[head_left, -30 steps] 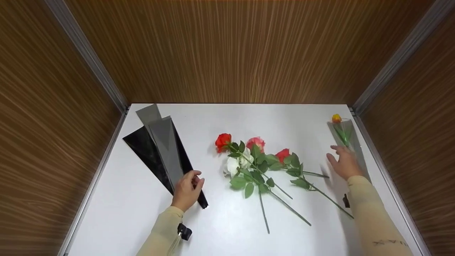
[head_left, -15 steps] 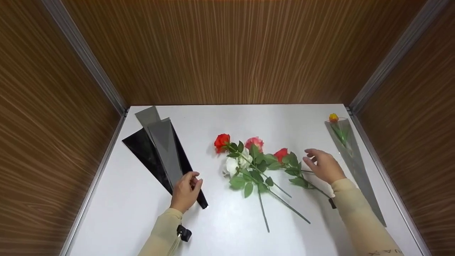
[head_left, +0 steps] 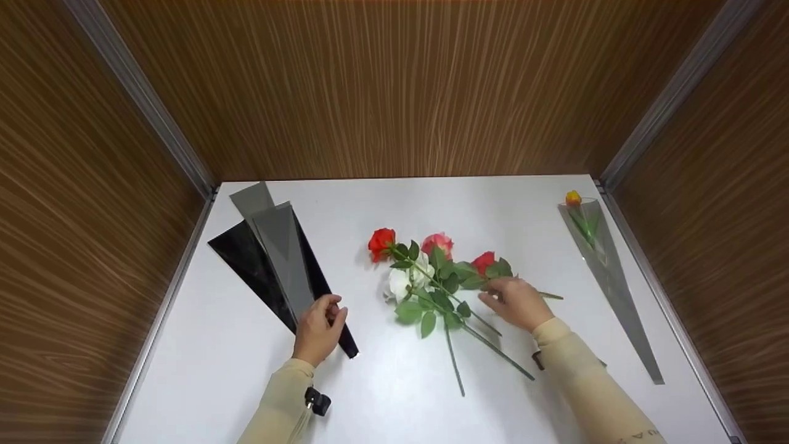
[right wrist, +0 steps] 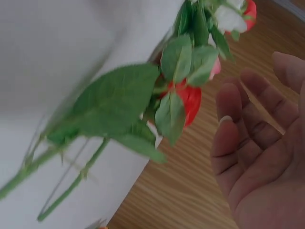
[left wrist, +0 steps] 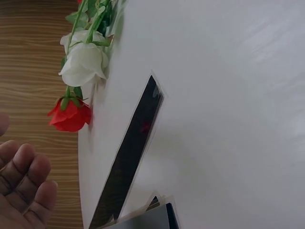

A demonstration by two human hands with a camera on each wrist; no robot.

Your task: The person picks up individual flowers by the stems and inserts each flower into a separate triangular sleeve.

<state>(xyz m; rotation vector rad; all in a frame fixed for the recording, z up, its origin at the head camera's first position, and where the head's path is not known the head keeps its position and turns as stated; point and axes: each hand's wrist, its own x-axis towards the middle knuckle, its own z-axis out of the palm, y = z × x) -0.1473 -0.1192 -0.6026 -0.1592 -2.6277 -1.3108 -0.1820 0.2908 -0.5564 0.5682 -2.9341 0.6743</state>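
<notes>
My left hand (head_left: 318, 330) hovers over the narrow end of the black and grey flower sleeves (head_left: 283, 246). Its fingers are loosely curled and hold nothing; the left wrist view shows a black sleeve (left wrist: 128, 157) below, apart from the fingers. Over the right part of a group of roses is my right hand (head_left: 516, 302), fingers loosely bent with nothing between them. It hides part of the stems of the right red rose (head_left: 484, 263). Beside that bloom lie a pink rose (head_left: 438, 244), white roses (head_left: 397, 285) and another red rose (head_left: 382, 245). Green leaves (right wrist: 114, 102) appear large in the right wrist view.
At the right edge of the white table (head_left: 345, 203), an orange-yellow tulip (head_left: 573, 198) lies in a clear sleeve (head_left: 622, 308). Wood-grain panels (head_left: 394, 92) enclose the back and both sides. Bare rose stems (head_left: 456, 364) point toward the front.
My right hand has moved left from the tulip in its clear sleeve to over the roses, uncovering the sleeve. The left hand has stayed in place.
</notes>
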